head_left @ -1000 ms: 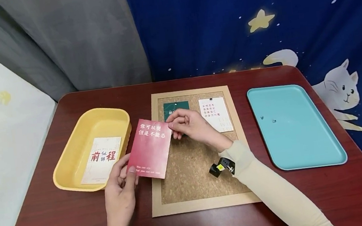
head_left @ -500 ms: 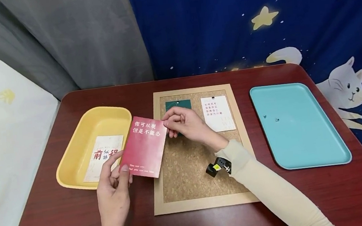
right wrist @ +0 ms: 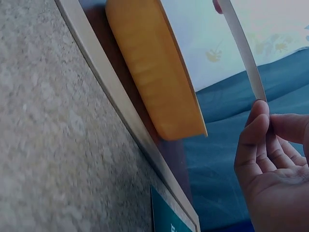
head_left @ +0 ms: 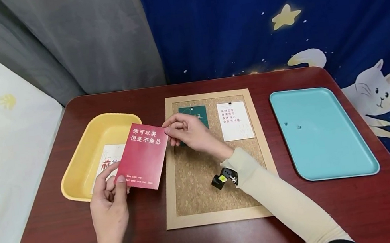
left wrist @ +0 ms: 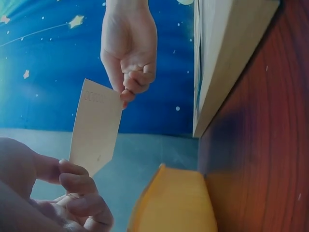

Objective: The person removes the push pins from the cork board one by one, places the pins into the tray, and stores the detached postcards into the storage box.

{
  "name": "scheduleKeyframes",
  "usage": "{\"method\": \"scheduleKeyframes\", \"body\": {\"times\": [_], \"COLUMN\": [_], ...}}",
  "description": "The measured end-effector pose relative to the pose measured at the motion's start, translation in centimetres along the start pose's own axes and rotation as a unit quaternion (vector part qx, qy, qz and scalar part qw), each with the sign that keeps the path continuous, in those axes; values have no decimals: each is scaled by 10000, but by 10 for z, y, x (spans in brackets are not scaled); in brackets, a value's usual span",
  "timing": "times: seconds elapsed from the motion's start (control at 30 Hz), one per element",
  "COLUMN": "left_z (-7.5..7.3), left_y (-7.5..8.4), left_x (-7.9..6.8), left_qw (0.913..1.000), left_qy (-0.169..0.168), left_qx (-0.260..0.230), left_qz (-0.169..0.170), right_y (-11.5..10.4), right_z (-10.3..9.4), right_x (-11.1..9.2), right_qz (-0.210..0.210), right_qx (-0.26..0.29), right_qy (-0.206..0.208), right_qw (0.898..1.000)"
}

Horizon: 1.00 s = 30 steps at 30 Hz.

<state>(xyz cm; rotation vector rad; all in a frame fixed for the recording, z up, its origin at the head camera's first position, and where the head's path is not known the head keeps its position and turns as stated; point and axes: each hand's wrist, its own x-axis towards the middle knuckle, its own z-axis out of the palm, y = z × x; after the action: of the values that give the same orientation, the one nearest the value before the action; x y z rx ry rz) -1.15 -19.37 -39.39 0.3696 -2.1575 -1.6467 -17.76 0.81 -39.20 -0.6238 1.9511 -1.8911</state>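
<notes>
1. Left hand (head_left: 109,209) pinches the lower-left corner of a red postcard (head_left: 142,155) with white Chinese lettering, raised by the left side of the corkboard (head_left: 210,188).
2. Right hand (head_left: 193,133) pinches its upper-right corner.
3. Green card (head_left: 197,111) and white card (head_left: 236,120) are pinned near the corkboard's top.
4. Yellow basin (head_left: 104,132) sits left of the corkboard; turquoise tray (head_left: 327,138), right.

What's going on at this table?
Someone is holding up a red card with both hands: the left hand grips its lower left corner, and the right hand pinches its upper right corner. Behind it, a pale card lies in a yellow tub. On the corkboard, a green card and a white card sit side by side. The blue tray holds two tiny items, too small to identify.
</notes>
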Motion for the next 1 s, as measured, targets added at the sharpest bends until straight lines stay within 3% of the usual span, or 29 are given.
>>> {"method": "scheduleKeyframes", "body": {"times": [0.13,0.27,0.63,1.0], "left_z": [-3,-6,-17,-24], "left_y": [-1,-3,-8,-15], "left_x": [5,8,16,26], "left_qw": [9998,9981,9879,9783], "left_qy": [165,383,937,1041], "left_qx": [75,470,1232,1788], "left_qz": [-68,54,78,130], "right_y": [0,0,-1,2], "right_z": [6,11,22,30], "right_x": [5,9,19,26], "right_qz": [44,9,-102,-173], "right_qx": [53,31,-656,-999], "right_qy": [-12,-36,-169,-318], "right_qw": [10000,10000,9976,9943]}}
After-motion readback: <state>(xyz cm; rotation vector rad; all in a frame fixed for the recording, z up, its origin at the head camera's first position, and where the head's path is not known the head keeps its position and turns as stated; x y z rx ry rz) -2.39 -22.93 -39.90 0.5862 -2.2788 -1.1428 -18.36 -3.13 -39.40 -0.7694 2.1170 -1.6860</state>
